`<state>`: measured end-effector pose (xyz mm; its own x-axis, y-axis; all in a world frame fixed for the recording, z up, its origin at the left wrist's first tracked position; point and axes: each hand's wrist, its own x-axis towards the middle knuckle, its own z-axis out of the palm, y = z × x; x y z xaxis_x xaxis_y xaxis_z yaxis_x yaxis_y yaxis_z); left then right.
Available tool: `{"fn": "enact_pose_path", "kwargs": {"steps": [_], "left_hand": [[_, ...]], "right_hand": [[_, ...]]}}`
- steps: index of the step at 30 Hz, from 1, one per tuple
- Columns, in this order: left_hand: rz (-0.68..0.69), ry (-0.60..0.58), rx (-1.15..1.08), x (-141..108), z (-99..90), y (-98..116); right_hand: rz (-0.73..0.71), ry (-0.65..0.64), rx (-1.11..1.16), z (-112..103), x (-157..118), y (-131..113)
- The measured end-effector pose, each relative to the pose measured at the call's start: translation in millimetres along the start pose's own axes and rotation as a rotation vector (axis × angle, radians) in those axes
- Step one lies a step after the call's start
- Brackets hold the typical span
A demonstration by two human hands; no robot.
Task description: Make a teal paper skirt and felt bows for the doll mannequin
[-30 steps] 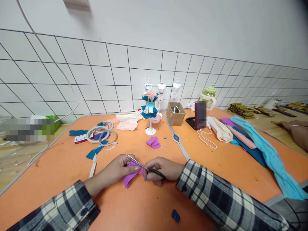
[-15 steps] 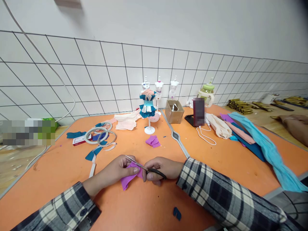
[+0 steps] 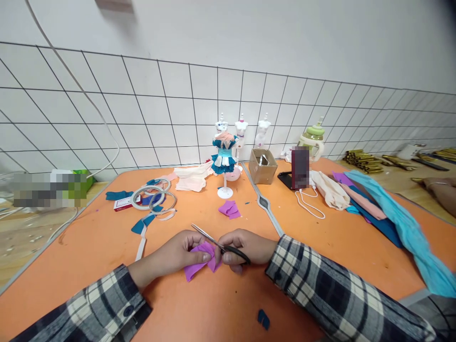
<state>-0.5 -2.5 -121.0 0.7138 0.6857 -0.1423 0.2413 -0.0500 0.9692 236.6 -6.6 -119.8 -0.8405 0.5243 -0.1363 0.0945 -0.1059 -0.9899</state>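
My left hand point(image 3: 185, 254) pinches a small piece of purple crepe paper point(image 3: 196, 270) between thumb and fingers, low over the table. Close beside it, my right hand point(image 3: 239, 249) is closed around the black handles of a pair of scissors point(image 3: 210, 237). The blades point up and to the left, just above the purple piece, and look nearly closed. Some right fingertips are at the purple piece's right side. Beyond my hands lies another purple scrap point(image 3: 230, 209). A small dress form point(image 3: 224, 156) in a teal ruffled dress stands behind that.
Rolls of tape point(image 3: 147, 197) lie at left beside teal scraps and a small red-and-white box point(image 3: 123, 204). At the back are white dress forms, a cardboard box point(image 3: 265, 171), a propped phone point(image 3: 300, 168) and a bottle point(image 3: 313, 137). Long crepe strips point(image 3: 392, 213) hang over the right edge. Another person's hand point(image 3: 436, 190) rests far right.
The view has shifted slightly, so most things sit further right. The scissors now sit above the purple piece instead of across it, and its right part is spread more openly.
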Motion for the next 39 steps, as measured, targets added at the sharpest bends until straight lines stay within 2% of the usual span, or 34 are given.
{"fn": "enact_pose_path", "kwargs": {"steps": [2,5,7,12,15,18,21,23,26,29,32,33,35,39], "left_hand": [[-0.039,0.114,-0.045,0,2.3,-3],[-0.059,0.272,-0.104,0,5.8,-6],[-0.034,0.312,-0.122,1,8.1,-6],[0.012,0.336,-0.171,4,12.5,-1],[-0.013,0.403,-0.233,5,13.1,2],[-0.046,0.46,-0.294,5,12.4,4],[-0.046,0.494,-0.312,7,12.0,3],[-0.046,0.508,-0.305,7,12.4,3],[-0.028,0.548,-0.248,7,10.9,3],[-0.025,0.705,-0.032,6,-1.3,0],[0.014,0.919,0.363,7,-26.2,-6],[0.047,0.95,0.445,8,-35.6,-8],[0.11,0.942,0.487,9,-53.0,-11],[0.13,1.101,0.812,-4,-73.3,-12]], "right_hand": [[-0.082,0.154,-0.058,0,0,-1],[-0.247,0.558,-0.226,3,5,-2],[-0.293,0.674,-0.24,7,10,0],[-0.294,0.611,0.021,17,23,8],[-0.329,0.702,0.014,10,24,9],[-0.376,0.812,-0.062,-10,26,9],[-0.366,0.998,-0.318,-41,32,8],[-0.185,1.119,-0.679,-61,36,8],[-0.043,1.153,-0.849,-81,36,9],[0.04,1.158,-0.919,-86,31,12],[0.09,1.166,-0.969,-85,24,11],[0.098,1.171,-0.979,-84,22,10],[0.105,1.182,-0.991,-83,18,7],[0.099,1.139,-1.162,-71,14,0]]}}
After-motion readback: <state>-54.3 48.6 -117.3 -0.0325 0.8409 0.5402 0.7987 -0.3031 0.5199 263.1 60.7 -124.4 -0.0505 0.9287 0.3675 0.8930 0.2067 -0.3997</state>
